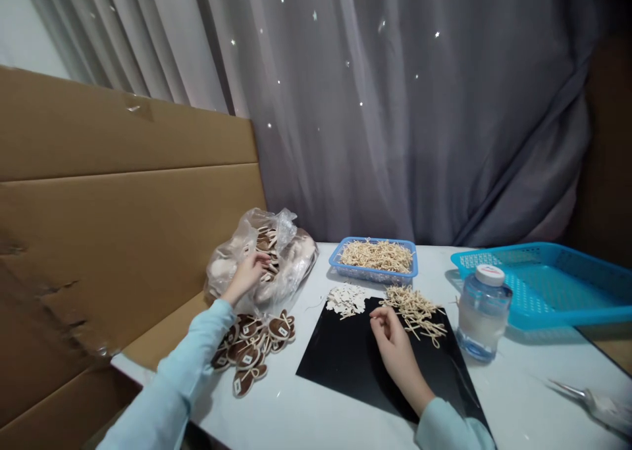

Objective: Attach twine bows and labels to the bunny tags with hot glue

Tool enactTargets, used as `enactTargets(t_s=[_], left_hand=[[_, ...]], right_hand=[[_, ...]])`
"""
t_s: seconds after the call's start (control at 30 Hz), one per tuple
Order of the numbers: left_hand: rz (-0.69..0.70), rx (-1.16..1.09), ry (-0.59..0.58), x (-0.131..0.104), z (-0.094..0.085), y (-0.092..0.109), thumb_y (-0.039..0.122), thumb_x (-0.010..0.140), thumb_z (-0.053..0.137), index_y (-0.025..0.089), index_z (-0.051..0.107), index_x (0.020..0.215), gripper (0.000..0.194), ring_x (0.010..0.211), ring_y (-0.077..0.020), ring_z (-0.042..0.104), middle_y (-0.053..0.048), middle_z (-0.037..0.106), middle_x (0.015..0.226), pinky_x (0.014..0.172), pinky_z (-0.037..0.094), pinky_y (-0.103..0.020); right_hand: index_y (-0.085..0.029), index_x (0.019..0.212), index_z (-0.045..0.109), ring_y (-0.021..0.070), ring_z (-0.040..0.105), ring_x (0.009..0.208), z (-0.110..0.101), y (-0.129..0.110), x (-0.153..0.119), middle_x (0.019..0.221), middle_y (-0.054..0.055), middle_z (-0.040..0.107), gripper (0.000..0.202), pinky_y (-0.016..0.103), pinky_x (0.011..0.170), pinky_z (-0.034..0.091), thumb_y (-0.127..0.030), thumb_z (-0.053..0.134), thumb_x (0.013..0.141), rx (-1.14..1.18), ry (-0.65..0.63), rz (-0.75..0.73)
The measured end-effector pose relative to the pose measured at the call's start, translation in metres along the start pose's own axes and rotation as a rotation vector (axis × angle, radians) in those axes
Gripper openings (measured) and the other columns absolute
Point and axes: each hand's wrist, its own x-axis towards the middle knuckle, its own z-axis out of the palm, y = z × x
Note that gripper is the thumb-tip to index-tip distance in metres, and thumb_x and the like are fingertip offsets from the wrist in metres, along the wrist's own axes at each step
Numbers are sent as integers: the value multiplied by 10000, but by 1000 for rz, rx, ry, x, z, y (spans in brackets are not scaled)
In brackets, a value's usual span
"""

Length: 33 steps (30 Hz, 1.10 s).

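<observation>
My left hand [251, 274] reaches into the mouth of a clear plastic bag [230, 260], its fingers stretched over brown pieces with pale edges [266, 238]. Whether they touch a piece is unclear. Below that arm lies a loose pile of brown, pale-edged rounded pieces [248, 356], with small white labels and pale bows. My right hand [390, 338] is above a black mat [340, 364], fingers loosely curled together and nothing visible in them. Close to it are a heap of small white flat pieces [346, 300] and a pile of knotted cream cords [412, 308].
A blue basket [374, 276] of cream cords stands at the back. To the right are a clear bottle [484, 315] with a white lid, a large turquoise tray [553, 315] and a pointed-tip tool [592, 400]. Tall cardboard [123, 239] borders the left side; a grey curtain [395, 141] hangs behind.
</observation>
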Motion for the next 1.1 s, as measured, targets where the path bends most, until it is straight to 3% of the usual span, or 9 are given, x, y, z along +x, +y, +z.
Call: enactTargets(t_s=[0.07, 0.2, 0.33, 0.5, 0.7, 0.8, 0.9, 1.0, 1.1], left_hand=[[-36, 218, -114, 15, 0, -12, 316, 915, 582, 171, 572, 1206, 325, 993, -224, 633, -95, 611, 1206, 831, 546, -431], [-100, 586, -237, 24, -1, -32, 319, 906, 596, 176, 566, 1221, 347, 1033, -239, 622, -96, 599, 1229, 849, 539, -443], [-125, 813, -267, 22, 0, -43, 318, 904, 600, 176, 565, 1222, 350, 1037, -241, 621, -96, 599, 1229, 850, 538, -443], [-122, 912, -231, 24, 0, -44, 319, 906, 596, 173, 565, 1221, 349, 1034, -240, 622, -97, 599, 1230, 851, 538, -446], [-58, 747, -96, 19, -6, -36, 323, 908, 594, 168, 580, 1194, 325, 1002, -227, 631, -90, 614, 1197, 837, 541, -437], [28, 569, 45, 13, -12, -19, 361, 882, 608, 132, 636, 1023, 271, 919, -219, 649, -71, 675, 1020, 810, 533, -401], [123, 355, 165, -3, -17, 6, 445, 843, 545, 127, 629, 904, 334, 808, -232, 661, -58, 687, 809, 705, 522, -326], [207, 152, 71, -35, -10, 32, 501, 809, 499, 140, 614, 894, 388, 612, -181, 626, -29, 654, 703, 533, 489, -278], [283, 31, -124, -77, 15, 50, 464, 743, 621, 166, 619, 863, 321, 552, -159, 603, -10, 644, 668, 502, 485, -263]], right_hand=[[-235, 845, 598, 140, 393, 558, 2, 0, -3, 675, -26, 496, 258, 278, 544, 311, -465, 684, 766, -57, 6, -27], [-230, 833, 584, 149, 409, 568, 3, -1, -4, 702, -14, 507, 211, 287, 563, 312, -421, 658, 780, -125, 1, -49], [-228, 822, 574, 149, 414, 567, 2, 0, -4, 688, -22, 490, 196, 283, 565, 315, -410, 639, 786, -154, -8, -54], [-217, 817, 566, 145, 420, 580, 1, 4, -3, 690, -28, 486, 210, 275, 571, 316, -417, 620, 784, -154, -11, -49], [-204, 812, 579, 140, 433, 597, 0, 6, -1, 708, -18, 511, 214, 273, 575, 320, -403, 644, 768, -129, -12, -42], [-204, 790, 585, 138, 446, 603, -1, 5, -1, 703, -19, 509, 234, 268, 565, 322, -416, 674, 748, -106, -8, -38], [-202, 795, 593, 127, 445, 592, -1, 6, 0, 705, -19, 517, 284, 255, 540, 324, -448, 714, 721, -66, 2, -18], [-202, 804, 581, 92, 405, 506, 1, 4, 1, 675, -34, 514, 380, 227, 459, 297, -531, 733, 689, -4, -8, 37], [-206, 840, 561, 79, 399, 413, 3, -7, 2, 637, -36, 543, 488, 209, 370, 282, -655, 676, 687, 75, -61, 129]])
